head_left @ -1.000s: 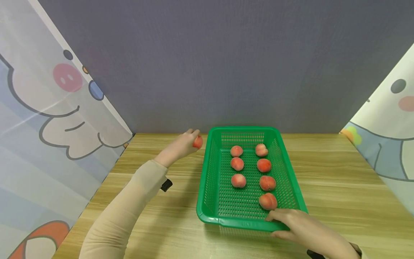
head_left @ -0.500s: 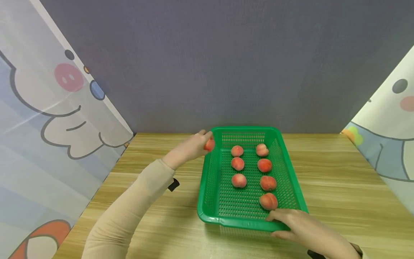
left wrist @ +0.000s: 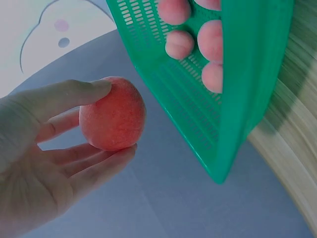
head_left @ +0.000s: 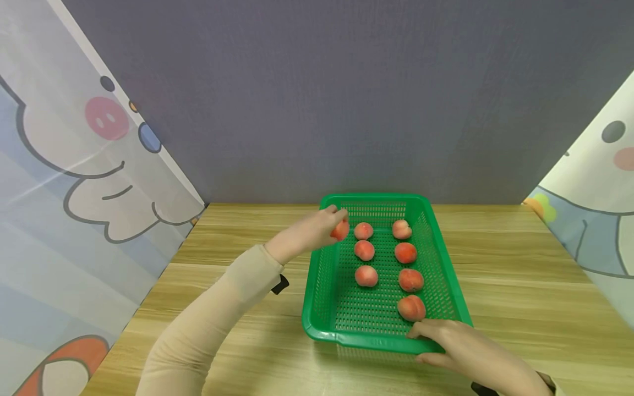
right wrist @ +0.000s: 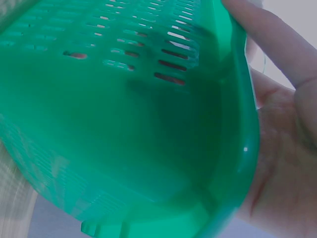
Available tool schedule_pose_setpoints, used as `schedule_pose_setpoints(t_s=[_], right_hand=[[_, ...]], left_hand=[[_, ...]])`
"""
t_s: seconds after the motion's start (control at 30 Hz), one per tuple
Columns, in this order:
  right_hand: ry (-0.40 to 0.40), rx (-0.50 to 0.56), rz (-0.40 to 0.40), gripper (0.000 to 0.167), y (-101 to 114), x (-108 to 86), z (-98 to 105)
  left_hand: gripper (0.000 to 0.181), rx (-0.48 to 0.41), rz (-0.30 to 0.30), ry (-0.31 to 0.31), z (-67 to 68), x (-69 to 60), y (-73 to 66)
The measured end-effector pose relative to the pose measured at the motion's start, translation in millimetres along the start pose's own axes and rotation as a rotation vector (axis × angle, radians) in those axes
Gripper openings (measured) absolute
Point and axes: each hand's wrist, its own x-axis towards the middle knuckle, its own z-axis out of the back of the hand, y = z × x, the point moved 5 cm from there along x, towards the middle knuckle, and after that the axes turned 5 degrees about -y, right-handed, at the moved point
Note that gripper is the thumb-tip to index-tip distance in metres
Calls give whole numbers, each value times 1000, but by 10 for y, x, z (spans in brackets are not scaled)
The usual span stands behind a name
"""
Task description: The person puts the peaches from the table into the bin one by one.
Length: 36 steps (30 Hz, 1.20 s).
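My left hand (head_left: 313,230) holds a reddish peach (left wrist: 113,116) between thumb and fingertips, above the far left part of a green plastic basket (head_left: 369,341). Inside the basket lie several more peaches in two rows running front to back. Three stand in the left row, with a pale pink peach (head_left: 366,276) nearest me; the right row ends at a peach (head_left: 411,308) by the front wall. At the near right corner my right hand (head_left: 458,347) grips the basket's rim, fingers over the inside and thumb outside. The right wrist view shows mostly the basket's outer wall.
The basket stands on a wood-grain table (head_left: 500,275) against a grey back panel (head_left: 356,104). Cartoon-printed sheets hang at the left (head_left: 44,220) and right sides. A dark strap piece (head_left: 280,284) shows under the left wrist.
My left hand has moved right with the peach, from outside the basket's left side to over its far left inside. The right hand has stayed at the rim.
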Motion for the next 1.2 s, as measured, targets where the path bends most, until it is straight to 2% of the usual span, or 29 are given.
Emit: schedule_pose_setpoints(t_s=[0.13, 0.33, 0.43, 0.6, 0.7, 0.9, 1.2], right_hand=[[2, 2, -4, 23, -1, 4, 0], [6, 4, -8, 22, -4, 10, 2], [9, 7, -8, 22, -5, 11, 2], [14, 3, -12, 22, -8, 12, 4], [16, 0, -14, 22, -10, 14, 6], [14, 0, -12, 22, -12, 15, 7], [14, 5, -6, 22, -10, 9, 1]], left_hand=[[42, 7, -21, 38, -39, 22, -91], [51, 3, -84, 111, -116, 43, -232], [48, -15, -118, 129, -150, 57, -286], [34, -21, -188, 150, -225, 93, -374], [30, -15, -199, 189, -285, 120, -424], [33, -8, -191, 292, -389, 160, -525], [21, 46, -226, 362, -538, 165, -694]])
